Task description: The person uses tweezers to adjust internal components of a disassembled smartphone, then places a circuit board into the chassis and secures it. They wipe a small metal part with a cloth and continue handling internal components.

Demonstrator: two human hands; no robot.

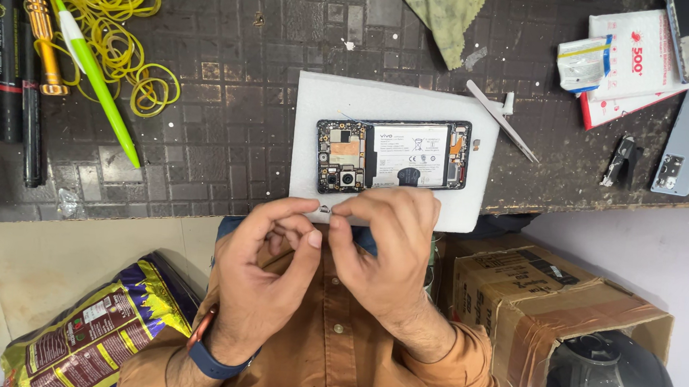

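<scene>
Your two hands meet just below the near edge of the white foam pad (pixel 391 100), fingertips drawn together. Your left hand (pixel 262 273) is closed in a pinch, thumb and forefinger pressed on a tiny metal part (pixel 325 209) that shows between the two hands; your right hand (pixel 385 253) is curled the same way, its fingertips touching that part from the other side. The part is too small to tell what it is. Just beyond your fingertips the opened phone (pixel 393 155) lies flat on the pad, back cover off, circuit board and camera toward your left, white battery in the middle. Your right knuckles overlap the pad's near edge but stay clear of the phone. White tweezers (pixel 501 120) rest across the pad's far right corner. On the dark textured bench (pixel 233 48), well off to your left, lie a green-and-white pen (pixel 98 79), a heap of yellow rubber bands (pixel 122 16), an orange-handled screwdriver (pixel 42 31) and black pens (pixel 14 57). A green cloth (pixel 446 15) sits at the far edge. To your right are a white-and-red packet (pixel 636 68), a grey phone back cover (pixel 688 141) and a small black clip (pixel 622 160). Below the bench, a cardboard box (pixel 547 305) stands by your right elbow and a purple-and-yellow bag (pixel 101 326) by your left.
</scene>
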